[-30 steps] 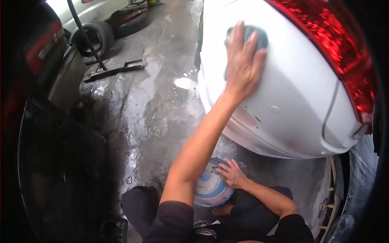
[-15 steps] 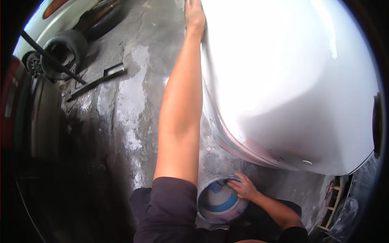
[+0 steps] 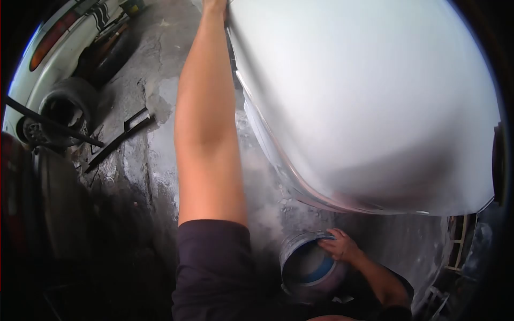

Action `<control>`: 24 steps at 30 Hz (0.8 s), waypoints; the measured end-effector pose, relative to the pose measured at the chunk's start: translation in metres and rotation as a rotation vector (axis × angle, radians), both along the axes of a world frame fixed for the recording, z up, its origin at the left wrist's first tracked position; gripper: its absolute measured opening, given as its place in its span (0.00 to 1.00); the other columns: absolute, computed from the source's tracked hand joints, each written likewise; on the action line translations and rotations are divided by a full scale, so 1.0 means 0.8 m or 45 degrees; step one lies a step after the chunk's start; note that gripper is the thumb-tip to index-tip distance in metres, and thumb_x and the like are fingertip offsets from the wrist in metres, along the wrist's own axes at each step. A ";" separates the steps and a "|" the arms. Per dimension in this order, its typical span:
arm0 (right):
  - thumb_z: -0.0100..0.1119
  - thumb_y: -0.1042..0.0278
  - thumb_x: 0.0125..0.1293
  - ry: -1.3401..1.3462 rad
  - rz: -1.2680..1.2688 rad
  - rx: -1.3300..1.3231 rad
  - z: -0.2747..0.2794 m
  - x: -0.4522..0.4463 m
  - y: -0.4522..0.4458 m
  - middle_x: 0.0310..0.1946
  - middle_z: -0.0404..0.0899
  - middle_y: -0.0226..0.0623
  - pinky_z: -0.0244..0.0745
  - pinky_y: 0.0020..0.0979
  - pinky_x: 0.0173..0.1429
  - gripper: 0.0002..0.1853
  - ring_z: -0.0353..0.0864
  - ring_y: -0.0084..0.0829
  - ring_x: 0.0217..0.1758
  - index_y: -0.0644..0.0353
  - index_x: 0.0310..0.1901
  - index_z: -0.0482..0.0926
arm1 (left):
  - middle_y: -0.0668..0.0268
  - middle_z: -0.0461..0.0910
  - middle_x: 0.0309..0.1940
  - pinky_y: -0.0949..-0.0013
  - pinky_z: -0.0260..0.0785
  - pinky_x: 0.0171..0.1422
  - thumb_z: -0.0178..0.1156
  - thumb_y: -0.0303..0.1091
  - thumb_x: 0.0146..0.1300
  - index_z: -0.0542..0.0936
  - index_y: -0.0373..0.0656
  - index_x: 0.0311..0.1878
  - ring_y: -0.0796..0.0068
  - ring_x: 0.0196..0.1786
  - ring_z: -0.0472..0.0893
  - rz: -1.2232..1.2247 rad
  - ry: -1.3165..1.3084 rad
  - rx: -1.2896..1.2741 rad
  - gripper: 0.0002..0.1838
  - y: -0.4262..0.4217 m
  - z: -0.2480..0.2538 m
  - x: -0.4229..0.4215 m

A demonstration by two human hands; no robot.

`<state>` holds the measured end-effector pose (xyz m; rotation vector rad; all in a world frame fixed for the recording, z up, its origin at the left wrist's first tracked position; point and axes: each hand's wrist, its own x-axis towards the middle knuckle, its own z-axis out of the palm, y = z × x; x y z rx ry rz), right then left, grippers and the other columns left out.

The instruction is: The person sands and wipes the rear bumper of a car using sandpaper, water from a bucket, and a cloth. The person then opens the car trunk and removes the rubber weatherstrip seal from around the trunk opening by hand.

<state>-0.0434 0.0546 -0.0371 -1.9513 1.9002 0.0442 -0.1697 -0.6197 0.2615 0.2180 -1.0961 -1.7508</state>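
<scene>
My left arm stretches far forward along the edge of a white car body panel (image 3: 348,107). My left hand (image 3: 215,5) is at the top border beside that edge, and its fingers are cut off from view. Low in the picture, my right hand (image 3: 342,247) grips the rim of a bucket (image 3: 327,288), with the fingers hooked over the edge. The bucket is tilted with its mouth toward me. It has a blue band inside and greyish contents, too dim to make out.
Wet, stained concrete floor (image 3: 262,208) runs below the panel. To the left are a loose tire (image 3: 85,96), a black metal stand (image 3: 120,140) and another car (image 3: 59,64) with a red tail light. A ladder-like frame (image 3: 456,243) is at the lower right.
The view has shifted, so my left arm appears further left and higher, with less of the hand showing. The bucket and my right hand appear slightly further right, the grip unchanged.
</scene>
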 end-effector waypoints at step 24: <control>0.76 0.62 0.36 0.125 -0.009 -0.018 0.008 0.014 -0.022 0.65 0.79 0.24 0.71 0.53 0.74 0.43 0.67 0.49 0.75 0.46 0.64 0.83 | 0.39 0.44 0.84 0.52 0.35 0.90 0.37 0.51 0.85 0.52 0.25 0.81 0.46 0.87 0.43 0.259 -0.577 -0.042 0.38 0.276 -0.273 0.136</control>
